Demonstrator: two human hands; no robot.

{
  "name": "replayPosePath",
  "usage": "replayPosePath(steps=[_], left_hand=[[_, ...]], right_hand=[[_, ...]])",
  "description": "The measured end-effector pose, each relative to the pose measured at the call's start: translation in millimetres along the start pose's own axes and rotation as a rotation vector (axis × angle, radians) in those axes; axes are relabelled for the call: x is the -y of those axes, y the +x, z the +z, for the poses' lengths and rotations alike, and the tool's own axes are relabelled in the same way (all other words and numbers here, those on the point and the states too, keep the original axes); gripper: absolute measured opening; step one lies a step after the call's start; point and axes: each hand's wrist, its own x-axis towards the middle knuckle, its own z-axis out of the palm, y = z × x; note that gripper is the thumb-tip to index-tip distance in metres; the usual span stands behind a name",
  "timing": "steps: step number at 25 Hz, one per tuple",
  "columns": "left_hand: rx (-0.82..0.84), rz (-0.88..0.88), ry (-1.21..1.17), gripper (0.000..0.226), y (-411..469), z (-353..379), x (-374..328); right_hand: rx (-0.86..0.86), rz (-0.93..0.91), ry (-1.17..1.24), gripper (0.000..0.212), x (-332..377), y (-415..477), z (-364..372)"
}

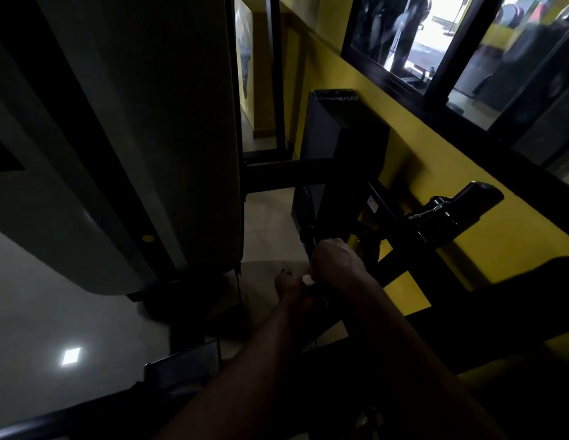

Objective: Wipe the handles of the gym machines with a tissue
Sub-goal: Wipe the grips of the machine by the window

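The scene is dim. My right hand point(335, 262) is curled into a fist around a dark handle part of the black gym machine point(356, 173) beside the yellow wall. A small white bit of tissue point(308, 279) sticks out at the fist's lower left edge. My left hand point(288, 285) sits just below and to the left, touching the tissue end. Its fingers lie in shadow, so its grip is unclear. The handle is almost wholly hidden under the two hands.
A large grey machine shroud point(133, 138) fills the left. A black padded lever point(467, 204) juts out at right, with a dark seat pad point(515, 296) below it. Windows point(435, 42) run along the yellow wall. Pale tiled floor point(267, 223) shows between the machines.
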Motion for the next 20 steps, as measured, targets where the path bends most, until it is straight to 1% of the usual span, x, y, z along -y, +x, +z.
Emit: replayPosePath(steps=[2,5,8,10,12,15,16,18,20], left_hand=[[-0.021,0.029,-0.018,0.053,-4.1,0.5,2.2],[-0.086,0.061,0.039,0.053,-1.3,-3.4,-1.0],[-0.073,0.025,0.097,0.062,-8.2,-5.4,-13.5],[-0.046,-0.015,0.125,0.066,-15.3,-6.4,-18.2],[-0.015,0.002,0.126,0.067,-23.0,-3.5,-18.8],[-0.032,0.098,0.128,0.056,-23.5,0.0,-18.5],[-0.025,0.118,0.116,0.05,-24.4,-1.1,-19.6],[0.026,0.161,0.122,0.037,-24.2,-9.3,-23.0],[0.035,0.194,0.265,0.021,-26.4,-22.6,-26.3]], right_hand=[[-0.09,-0.028,0.02,0.017,6.0,14.6,2.7],[-0.202,-0.045,-0.131,0.024,19.8,29.7,-4.8],[-0.174,-0.002,-0.202,0.024,23.1,21.2,-11.7],[-0.125,-0.01,-0.179,0.023,24.3,9.6,-11.6],[-0.094,-0.024,-0.137,0.02,23.5,-3.0,-5.7],[-0.052,-0.01,0.015,0.013,20.9,-18.1,5.6],[-0.078,-0.008,0.102,0.014,19.8,-21.8,13.0],[-0.223,0.044,0.394,0.014,18.3,-33.3,27.4],[-0.381,0.101,0.67,0.012,21.8,-48.7,34.6]])
